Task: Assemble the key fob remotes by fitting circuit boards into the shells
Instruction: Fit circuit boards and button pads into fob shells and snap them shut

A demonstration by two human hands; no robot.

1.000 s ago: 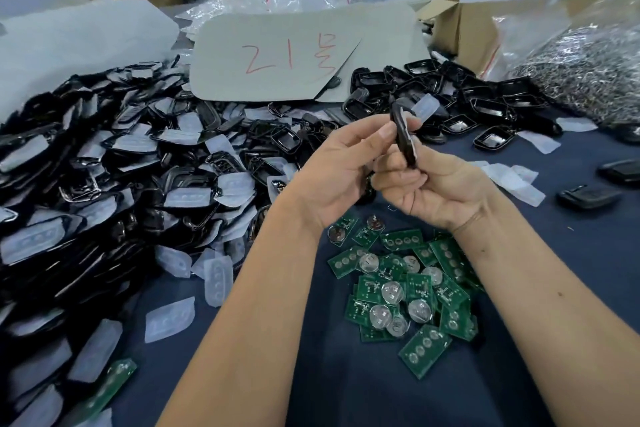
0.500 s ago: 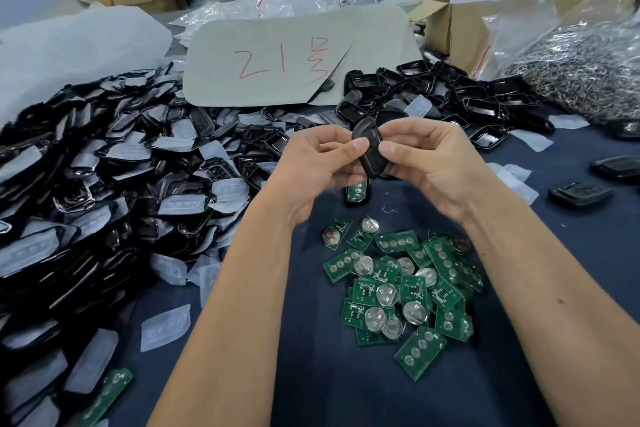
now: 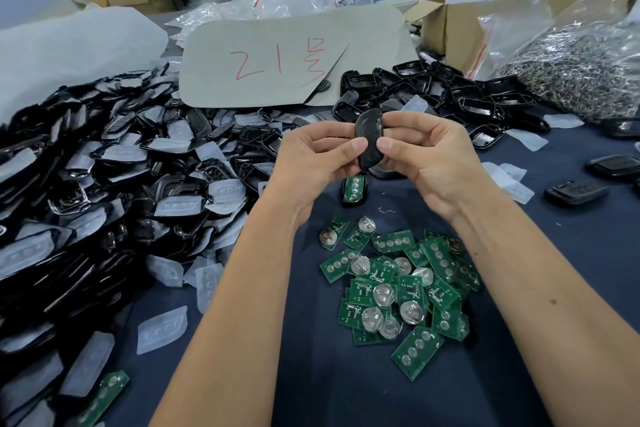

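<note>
A black key fob shell (image 3: 369,139) is held upright above the dark blue table (image 3: 346,385). My left hand (image 3: 318,159) pinches its left side with thumb and fingers. My right hand (image 3: 427,163) pinches its right side the same way. Just below the hands lies a shell half with a green circuit board seated in it (image 3: 354,188). A loose pile of green circuit boards (image 3: 398,284), some with round coin-cell holders, lies nearer to me.
A big heap of black shells and translucent button pads (image 3: 104,191) fills the left. More open shell halves (image 3: 450,94) lie at the back right, closed fobs (image 3: 576,192) at the right. A grey card (image 3: 277,59), cardboard boxes (image 3: 446,28) and a bag of metal rings (image 3: 581,69) stand behind.
The shell turned from edge-on and raised to a lower position with its back facing me. Both hands dropped slightly and now pinch it from either side.
</note>
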